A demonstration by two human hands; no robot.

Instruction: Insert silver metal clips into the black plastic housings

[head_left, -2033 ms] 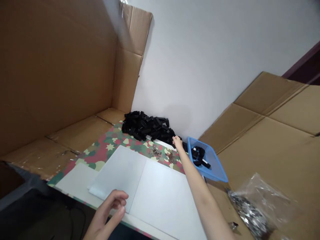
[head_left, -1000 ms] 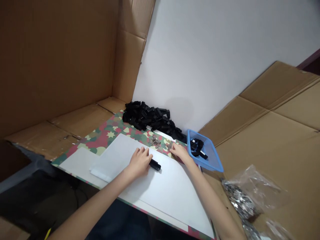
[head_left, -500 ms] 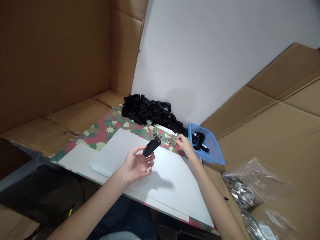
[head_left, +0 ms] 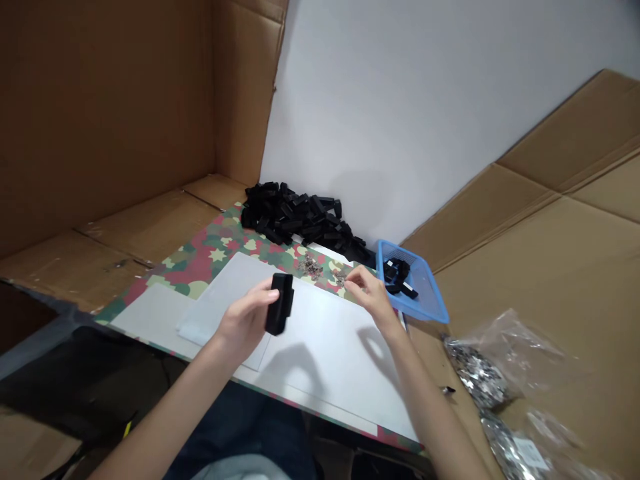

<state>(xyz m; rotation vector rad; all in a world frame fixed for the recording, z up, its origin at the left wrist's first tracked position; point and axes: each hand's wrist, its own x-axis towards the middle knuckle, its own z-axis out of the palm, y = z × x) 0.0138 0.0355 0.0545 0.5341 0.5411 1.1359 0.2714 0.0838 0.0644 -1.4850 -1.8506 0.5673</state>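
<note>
My left hand (head_left: 243, 319) grips a black oblong plastic part (head_left: 280, 304) and holds it upright above the white sheets (head_left: 330, 347). The thumb presses on the near face of the part. To the right, my right hand (head_left: 369, 292) has thumb and forefinger pinched together; anything between them is too small to make out. Close by its fingertips lies a small heap of tiny metal pieces (head_left: 340, 277). A second heap of tiny metal pieces (head_left: 310, 267) rests on the camouflage-patterned table cover (head_left: 215, 255), farther left.
A large pile of black plastic parts (head_left: 300, 217) lies against the wall. The blue basket (head_left: 425, 293) at the right holds several black parts. Clear bags of shiny metal pieces (head_left: 477, 373) lie on the right. Cardboard walls (head_left: 110, 100) stand on both sides.
My left hand has moved left and turned the black part from slanted to upright. My right hand has lifted slightly off the small metal heap, with its fingers pinched.
</note>
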